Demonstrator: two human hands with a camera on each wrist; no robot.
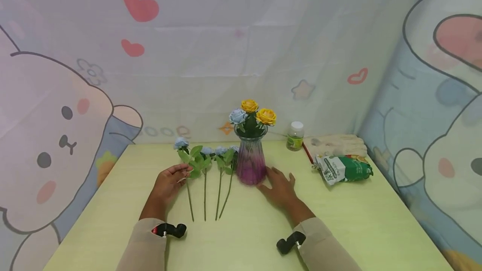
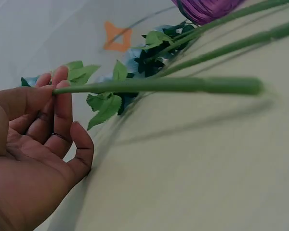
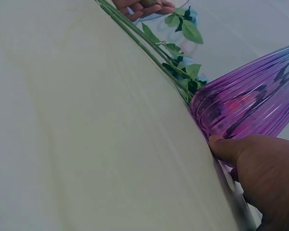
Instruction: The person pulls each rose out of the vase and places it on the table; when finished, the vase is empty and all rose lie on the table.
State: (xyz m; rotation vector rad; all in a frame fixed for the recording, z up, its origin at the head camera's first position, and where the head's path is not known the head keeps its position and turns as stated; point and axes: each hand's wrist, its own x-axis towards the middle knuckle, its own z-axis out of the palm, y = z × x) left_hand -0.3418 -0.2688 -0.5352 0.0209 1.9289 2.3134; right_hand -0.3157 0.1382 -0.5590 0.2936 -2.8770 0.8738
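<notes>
My left hand point(image 1: 172, 182) pinches the green stem of a blue artificial rose point(image 1: 181, 143) between thumb and fingertips. In the left wrist view the stem point(image 2: 159, 85) extends from the fingertips, raised off the table. Three more blue roses point(image 1: 220, 150) lie side by side, stems toward me. A ribbed glass vase point(image 1: 251, 160), purple below and clearer above, stands upright holding two yellow roses point(image 1: 266, 116) and one blue rose point(image 1: 238, 116). My right hand point(image 1: 280, 189) rests against the vase's lower right side, fingers spread. Its thumb point(image 3: 226, 148) touches the base in the right wrist view.
Right of the vase stand a white-capped jar point(image 1: 295, 136) and, beyond it, pale gloves point(image 1: 335, 144). A red pen-like stick point(image 1: 307, 152) lies by a green and white packet point(image 1: 344, 169). A printed cloth backdrop point(image 1: 211, 53) rises behind the table point(image 1: 241, 241).
</notes>
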